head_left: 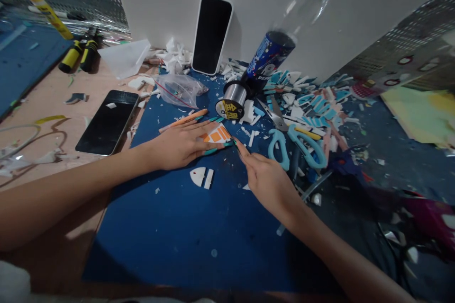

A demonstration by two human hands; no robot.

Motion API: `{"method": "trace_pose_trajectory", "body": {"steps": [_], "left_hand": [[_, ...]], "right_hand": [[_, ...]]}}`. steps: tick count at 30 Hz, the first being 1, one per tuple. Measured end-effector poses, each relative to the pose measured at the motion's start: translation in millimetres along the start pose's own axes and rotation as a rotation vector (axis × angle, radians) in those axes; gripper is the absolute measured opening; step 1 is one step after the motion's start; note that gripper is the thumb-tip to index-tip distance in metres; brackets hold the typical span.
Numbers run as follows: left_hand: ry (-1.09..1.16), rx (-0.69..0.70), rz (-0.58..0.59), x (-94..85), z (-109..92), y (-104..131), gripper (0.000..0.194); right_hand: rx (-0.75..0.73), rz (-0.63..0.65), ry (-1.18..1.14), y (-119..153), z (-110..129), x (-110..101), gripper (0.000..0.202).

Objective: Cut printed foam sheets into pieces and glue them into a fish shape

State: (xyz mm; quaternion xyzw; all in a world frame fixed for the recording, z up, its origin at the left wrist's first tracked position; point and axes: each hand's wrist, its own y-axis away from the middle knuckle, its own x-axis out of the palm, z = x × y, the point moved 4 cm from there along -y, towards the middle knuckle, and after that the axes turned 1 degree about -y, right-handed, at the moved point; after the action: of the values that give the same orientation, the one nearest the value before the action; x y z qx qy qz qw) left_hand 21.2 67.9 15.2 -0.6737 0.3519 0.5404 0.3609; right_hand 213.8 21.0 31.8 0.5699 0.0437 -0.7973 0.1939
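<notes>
On the blue mat (170, 236), an orange-and-white patterned piece (217, 134) lies under my left hand (181, 144), whose fingers are stretched flat over it. My right hand (265, 173) is closed, its fingertips at the piece's right corner around a thin dark tool that is too small to make out. Just below my left hand lie a white rounded piece (197, 176) and a narrow white strip (209, 179). An orange stick (183, 120) rests above my left hand.
Behind my hands are a wire spool (231, 102), a plastic bag (181, 89), an upright phone (212, 33) and a tilted bottle (272, 52). Blue-handled scissors (307, 147) and scraps lie right. Another phone (107, 122) and pliers (80, 54) lie left.
</notes>
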Motion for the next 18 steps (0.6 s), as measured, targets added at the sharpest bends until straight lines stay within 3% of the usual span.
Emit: {"method": "trace_pose_trajectory", "body": {"steps": [11,18], "left_hand": [[-0.007,-0.021,0.022,0.0,0.0,-0.3,0.044],[0.014,-0.023,0.018,1.0,0.1,0.0,0.044]], "right_hand": [[0.061,0.108,0.082,0.9,-0.1,2.5,0.059],[0.034,0.063,0.041,4.4,0.1,-0.9,0.06]]}}
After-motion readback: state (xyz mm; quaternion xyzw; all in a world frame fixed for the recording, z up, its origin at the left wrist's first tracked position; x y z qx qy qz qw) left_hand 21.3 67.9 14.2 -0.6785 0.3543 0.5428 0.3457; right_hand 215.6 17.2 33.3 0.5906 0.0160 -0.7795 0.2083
